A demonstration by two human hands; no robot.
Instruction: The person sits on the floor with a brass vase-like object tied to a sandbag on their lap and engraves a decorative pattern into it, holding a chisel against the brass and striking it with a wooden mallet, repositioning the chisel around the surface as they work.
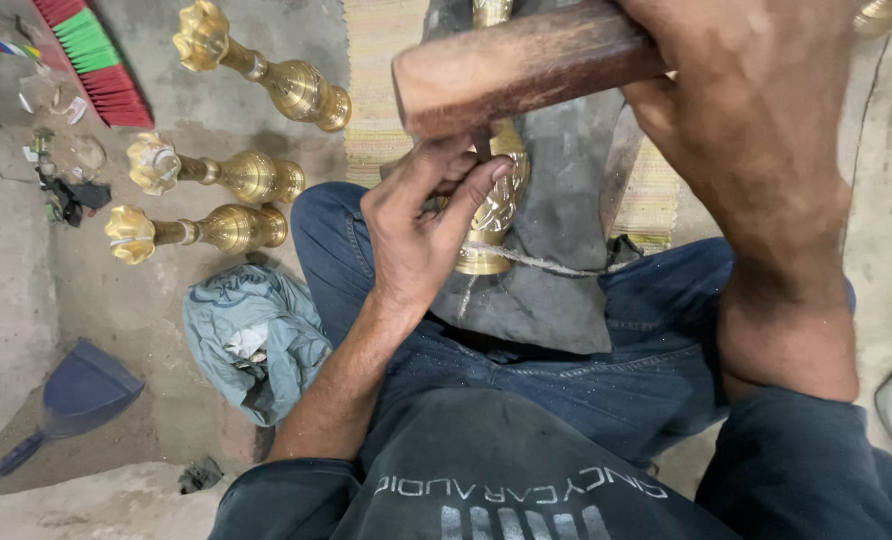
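A thick brown wooden mallet handle (526,65) is gripped by the right hand (756,130), fingers closed around it, held just above the workpiece. An engraved brass vase-shaped piece (496,205) is laid on a grey stone-like block (556,250) across the lap, over blue jeans (606,380). The left hand (421,225) is closed around the brass piece's near side, thumb and fingers pinched at its upper part; a thin tool may be held there, but it cannot be told. A pale cord (546,262) is seen crossing the block just beside the brass piece's base.

Left of the brass piece, on the concrete floor (146,310), three brass flower-topped stands are laid on their sides: one far (266,70), one middle (216,172), one nearest (196,230). A crumpled light-blue cloth (256,340) is lying below them, beside the left knee. A dark blue dustpan (76,395) is set further left of the cloth. A red and green broom head (91,55) is at the far left. A striped woven mat (386,90) is spread behind the block.
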